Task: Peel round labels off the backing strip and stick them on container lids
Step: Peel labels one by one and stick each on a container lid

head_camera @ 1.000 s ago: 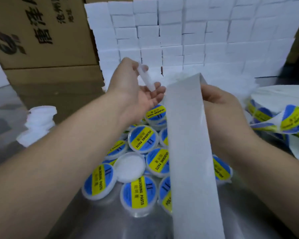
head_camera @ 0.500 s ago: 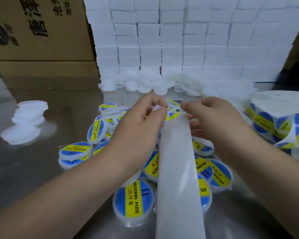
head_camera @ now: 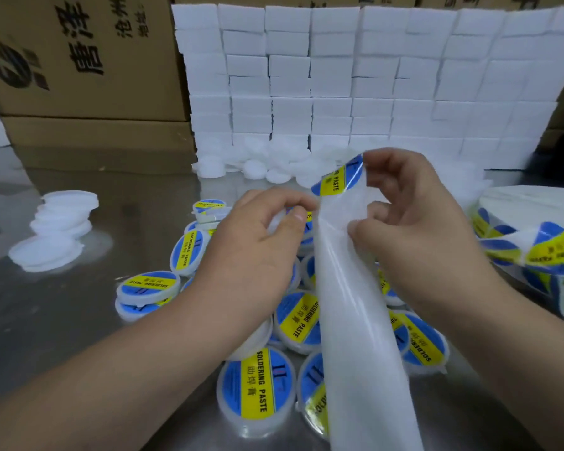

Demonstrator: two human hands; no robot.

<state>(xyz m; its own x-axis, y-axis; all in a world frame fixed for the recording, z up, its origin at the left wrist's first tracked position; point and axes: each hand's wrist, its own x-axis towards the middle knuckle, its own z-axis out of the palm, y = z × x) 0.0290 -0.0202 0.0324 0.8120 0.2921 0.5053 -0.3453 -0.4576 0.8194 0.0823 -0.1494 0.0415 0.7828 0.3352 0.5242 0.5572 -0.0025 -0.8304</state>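
Your right hand (head_camera: 414,222) pinched the top end of the backing strip (head_camera: 355,320), forefinger on the upper edge of the round label (head_camera: 337,179) standing up there at centre. Your left hand (head_camera: 258,255), just at 9 o'clock of it, curled round a white lid (head_camera: 275,222). The strip's long axis ran from 12 to 6 o'clock, hiding part of the labelled containers (head_camera: 258,385) heaped beneath. A label roll (head_camera: 534,249) lay at 3 o'clock, plain lids (head_camera: 56,229) at 9, white boxes (head_camera: 339,76) at 12 and cartons (head_camera: 79,60) at 10.
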